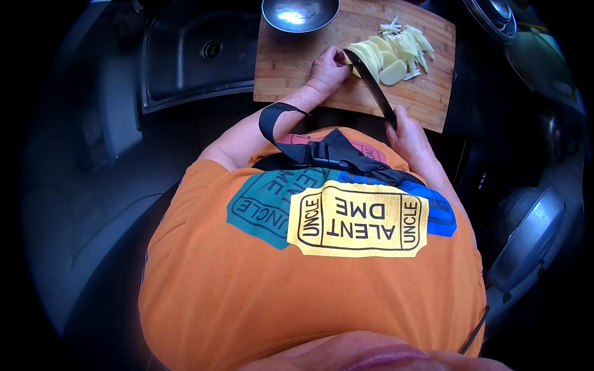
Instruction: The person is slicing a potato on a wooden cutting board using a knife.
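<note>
My right hand (408, 132) is closed around the handle of a dark-bladed kitchen knife (369, 81), at the near edge of a wooden cutting board (297, 83). The blade points up and left, its tip beside the fingers of my left hand (332, 69). Those fingers are bent against the left end of a fanned row of pale potato slices (383, 45), partly behind the blade; whether they grip a slice I cannot tell. One larger slice (392, 73) lies flat at the near side of the row. To the right is a loose pile of thin potato strips (413, 44).
A metal bowl (301, 16) stands at the board's far left. Left of the board is a dark sink (185, 60) with a round drain. At right are a metal pan (529, 241) and stacked metal dishes (494, 18). A black strap (274, 125) hangs near my left forearm.
</note>
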